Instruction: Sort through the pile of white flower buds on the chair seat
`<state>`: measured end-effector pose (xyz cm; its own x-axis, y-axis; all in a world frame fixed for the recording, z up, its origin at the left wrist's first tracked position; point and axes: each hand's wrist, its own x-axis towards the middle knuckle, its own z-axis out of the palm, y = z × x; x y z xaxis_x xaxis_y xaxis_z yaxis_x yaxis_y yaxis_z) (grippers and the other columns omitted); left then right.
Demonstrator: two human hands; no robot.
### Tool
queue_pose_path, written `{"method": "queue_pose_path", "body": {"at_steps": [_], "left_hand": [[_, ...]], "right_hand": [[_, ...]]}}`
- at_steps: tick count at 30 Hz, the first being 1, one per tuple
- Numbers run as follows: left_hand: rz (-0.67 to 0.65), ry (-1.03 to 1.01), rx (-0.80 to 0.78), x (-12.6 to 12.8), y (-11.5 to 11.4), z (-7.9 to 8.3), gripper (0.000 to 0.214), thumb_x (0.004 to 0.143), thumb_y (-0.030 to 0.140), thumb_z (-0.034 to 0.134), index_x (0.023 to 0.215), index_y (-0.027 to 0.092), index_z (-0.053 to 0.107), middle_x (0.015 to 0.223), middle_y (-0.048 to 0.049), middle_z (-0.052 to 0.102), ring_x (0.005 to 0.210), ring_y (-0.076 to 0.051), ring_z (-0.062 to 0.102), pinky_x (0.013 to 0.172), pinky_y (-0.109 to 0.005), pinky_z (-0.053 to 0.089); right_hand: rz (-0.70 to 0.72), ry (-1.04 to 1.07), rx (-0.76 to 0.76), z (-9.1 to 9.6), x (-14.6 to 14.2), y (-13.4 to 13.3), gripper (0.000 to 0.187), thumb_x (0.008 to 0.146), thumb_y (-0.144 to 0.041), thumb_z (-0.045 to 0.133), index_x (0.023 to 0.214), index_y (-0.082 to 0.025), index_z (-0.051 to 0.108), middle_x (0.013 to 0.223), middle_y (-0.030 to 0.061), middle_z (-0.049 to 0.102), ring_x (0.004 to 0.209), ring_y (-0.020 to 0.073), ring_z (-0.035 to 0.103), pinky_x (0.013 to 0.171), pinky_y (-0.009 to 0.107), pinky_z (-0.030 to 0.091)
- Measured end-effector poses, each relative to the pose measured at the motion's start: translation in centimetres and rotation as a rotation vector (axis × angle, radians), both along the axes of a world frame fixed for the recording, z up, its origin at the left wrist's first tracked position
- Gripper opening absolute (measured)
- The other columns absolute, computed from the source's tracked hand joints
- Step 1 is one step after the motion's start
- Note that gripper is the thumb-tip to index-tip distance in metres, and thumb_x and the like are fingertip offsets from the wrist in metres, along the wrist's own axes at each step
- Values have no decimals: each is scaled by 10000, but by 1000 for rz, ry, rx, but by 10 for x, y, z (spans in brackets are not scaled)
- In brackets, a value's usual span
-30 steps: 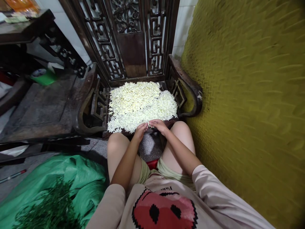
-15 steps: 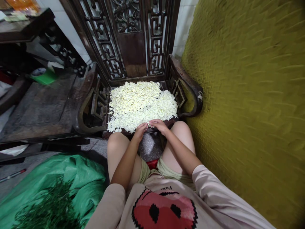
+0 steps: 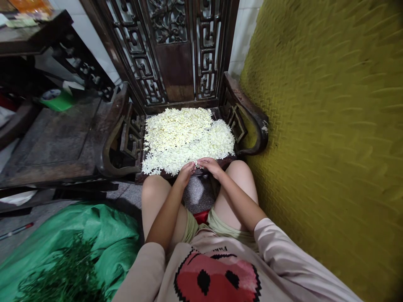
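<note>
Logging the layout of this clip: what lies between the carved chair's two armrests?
White flowers, spread over the chair's seat, cover most of the stretch between the left armrest and the right armrest; the head view shows this.

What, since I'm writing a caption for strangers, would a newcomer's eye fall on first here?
Probably the bright spread of pale flowers on the seat of the dark carved chair, with the left hand and right hand close together at its near edge. Next, perhaps, the textured yellow sheet filling the right side, then the green plastic cloth at lower left, with leafy sprigs on it.
</note>
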<state>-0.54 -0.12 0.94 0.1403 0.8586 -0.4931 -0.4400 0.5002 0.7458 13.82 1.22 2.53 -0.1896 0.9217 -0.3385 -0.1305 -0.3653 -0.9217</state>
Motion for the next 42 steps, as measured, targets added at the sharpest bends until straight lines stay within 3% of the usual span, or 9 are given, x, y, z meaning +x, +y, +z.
{"method": "queue_pose_path", "body": {"at_steps": [4, 9, 17, 25, 30, 37, 40, 42], "left_hand": [[16, 101, 15, -1, 1, -2, 281, 582, 369, 684, 732, 150, 590, 657, 9, 546, 591, -72, 488, 570, -198, 353], [-23, 392, 143, 0, 0, -1, 168, 635, 315, 590, 685, 156, 603, 600, 17, 530, 592, -95, 474, 615, -223, 363], [-38, 585, 237, 3, -1, -4, 197, 659, 350, 539, 704, 162, 577, 617, 12, 539, 617, -126, 496, 653, -251, 380], [31, 595, 241, 8, -4, 1, 185, 693, 343, 516, 704, 165, 564, 636, 8, 531, 624, -127, 488, 665, -254, 388], [112, 639, 335, 5, -5, 2, 152, 656, 325, 585, 673, 174, 588, 742, -11, 527, 650, -127, 475, 660, -244, 383], [87, 669, 402, 5, -5, -1, 140, 671, 312, 589, 670, 173, 604, 738, -12, 517, 652, -124, 475, 676, -244, 381], [145, 627, 286, 1, -2, -1, 138, 686, 310, 565, 705, 175, 587, 680, -2, 522, 642, -125, 484, 658, -242, 384], [267, 592, 167, -5, 2, -3, 145, 702, 312, 532, 739, 176, 567, 622, 13, 506, 595, -114, 474, 631, -238, 383]], "right_hand": [[17, -18, 7, -1, -1, 0, 306, 543, -353, 708, 760, -139, 679, 631, 3, 633, 587, 94, 523, 657, 244, 400], [24, -68, 42, -5, -4, -1, 301, 498, -318, 729, 730, -136, 668, 685, 30, 660, 650, 126, 572, 679, 258, 423], [-47, -300, 168, -5, -6, -2, 170, 619, -282, 595, 675, -130, 648, 649, 43, 648, 600, 131, 562, 605, 247, 422], [-48, -270, 157, -5, -8, -1, 147, 619, -273, 569, 656, -138, 616, 596, 14, 608, 556, 109, 528, 593, 236, 418], [49, -145, 97, -1, -8, -2, 236, 582, -340, 652, 709, -141, 648, 639, 25, 636, 588, 114, 549, 631, 245, 428], [-6, -243, 77, -9, -4, -1, 295, 553, -391, 672, 700, -135, 678, 579, 27, 632, 561, 140, 559, 596, 256, 426], [-43, -318, 58, -16, -1, 1, 263, 584, -372, 636, 682, -131, 677, 540, 22, 615, 552, 150, 565, 591, 261, 424], [-109, -324, 42, -18, 1, 2, 244, 598, -354, 619, 682, -131, 672, 545, 20, 616, 547, 147, 567, 596, 262, 429]]}}
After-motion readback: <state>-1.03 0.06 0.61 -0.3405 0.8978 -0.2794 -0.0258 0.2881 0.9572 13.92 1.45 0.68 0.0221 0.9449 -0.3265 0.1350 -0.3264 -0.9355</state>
